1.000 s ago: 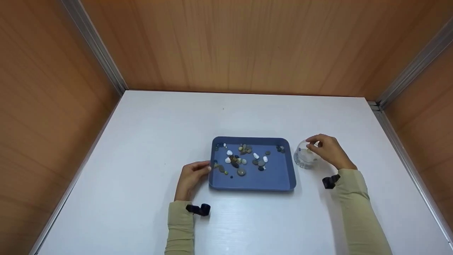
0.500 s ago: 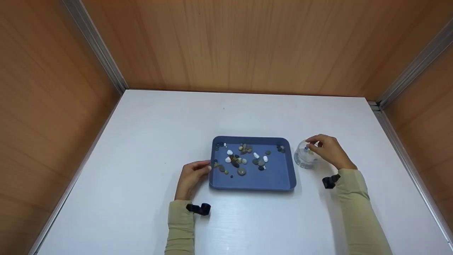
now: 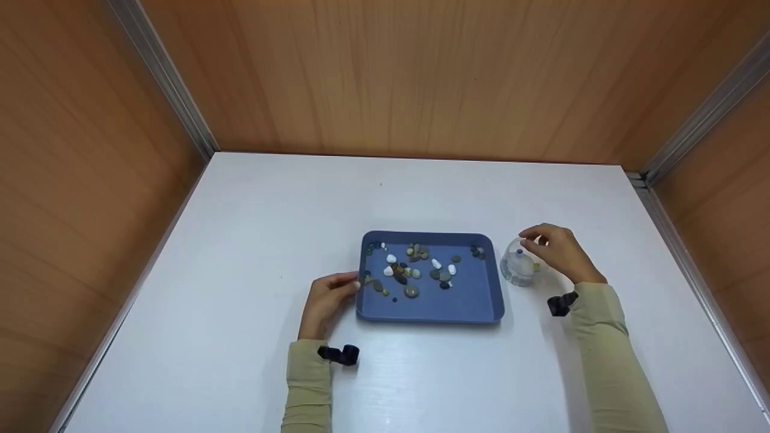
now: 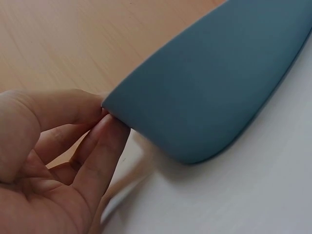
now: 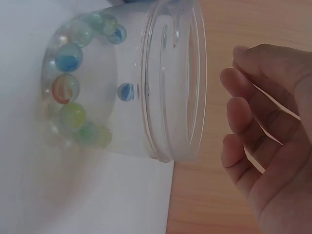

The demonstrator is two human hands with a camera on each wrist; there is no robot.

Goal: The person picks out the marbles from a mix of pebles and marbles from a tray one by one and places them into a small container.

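My left hand (image 3: 325, 304) pinches the left rim of the blue tray (image 3: 460, 307); in the left wrist view, the thumb and fingers (image 4: 105, 141) meet at the tray's edge (image 4: 204, 87). Pebbles (image 3: 410, 291) in white, grey, brown and dark tones lie scattered in the tray. On the right, my right hand (image 3: 559, 252) hovers just above the mouth of a clear jar (image 3: 511, 270). Its fingers (image 5: 239, 114) are loosely bent, with nothing seen between them. Several glass marbles (image 5: 66, 88) lie along the jar's bottom, and a blue marble (image 5: 126, 91) shows apart from them, nearer the mouth.
The tray and jar stand side by side on a white table (image 3: 240, 228), a narrow gap between them. Wood-grain panels (image 3: 385, 78) with metal edge strips rise at the back and both sides. A black wrist camera (image 3: 340, 355) sits on the left sleeve.
My right hand has lifted slightly over the jar. A blue spot and a yellow-green spot at the jar now show more apart below the fingers. The left hand and tray stay nearly still.
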